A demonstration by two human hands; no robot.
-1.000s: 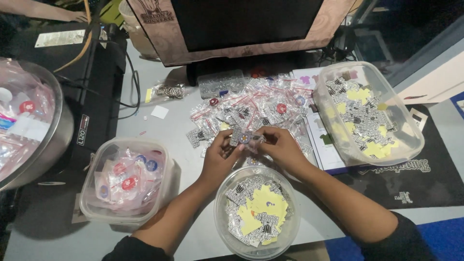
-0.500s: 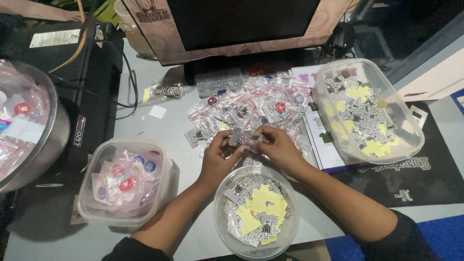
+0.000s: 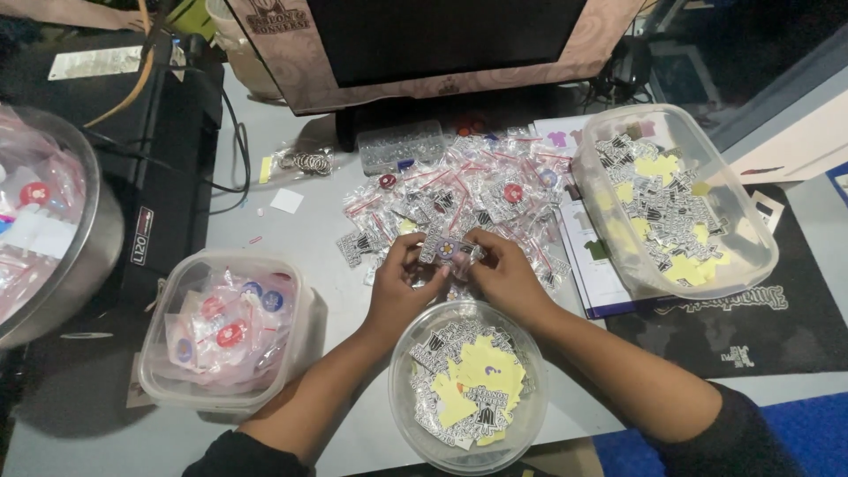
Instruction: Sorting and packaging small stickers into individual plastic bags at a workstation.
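My left hand point(image 3: 402, 287) and my right hand point(image 3: 503, 274) meet over the grey table, both pinching one small clear plastic packet point(image 3: 449, 250) with a round purple badge inside. Just beyond it lies a heap of similar clear packets point(image 3: 468, 199) with red seal strips. Right below my hands stands a round clear tub point(image 3: 468, 389) holding yellow and black-and-white paper cutouts.
A square clear tub of packed badges point(image 3: 225, 331) sits at left, a large clear tub of cutouts point(image 3: 676, 199) at right. A metal bowl point(image 3: 53, 238) and black printer point(image 3: 163, 168) are far left. A monitor point(image 3: 433, 44), a small clear box point(image 3: 402, 146) and key rings point(image 3: 305, 162) lie behind.
My hands have stayed in nearly the same spot, fingers shifting slightly on the small packet. Nothing else has moved.
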